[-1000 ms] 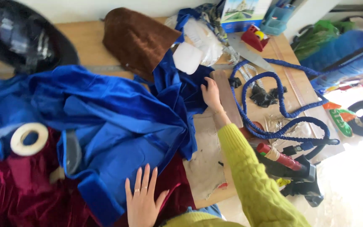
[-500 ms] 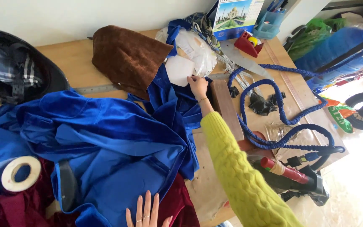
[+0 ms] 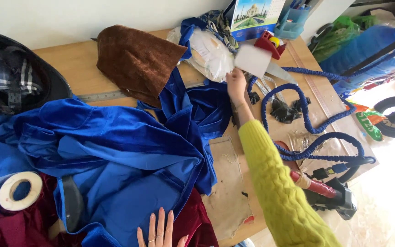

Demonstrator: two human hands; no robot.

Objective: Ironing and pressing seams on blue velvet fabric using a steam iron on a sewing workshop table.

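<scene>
Holding a blurred white sheet (image 3: 252, 60), right hand (image 3: 235, 84) pinched, left hand (image 3: 161, 228) flat, open, wrist cut off.

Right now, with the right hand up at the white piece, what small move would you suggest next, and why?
Probably lift the white piece clear: the right hand already grips its edge above the plastic bag, while the left hand lies flat on the blue fabric.

Wooden table (image 3: 69, 64), white wall (image 3: 115, 18), sunlit floor (image 3: 389, 201)
</scene>
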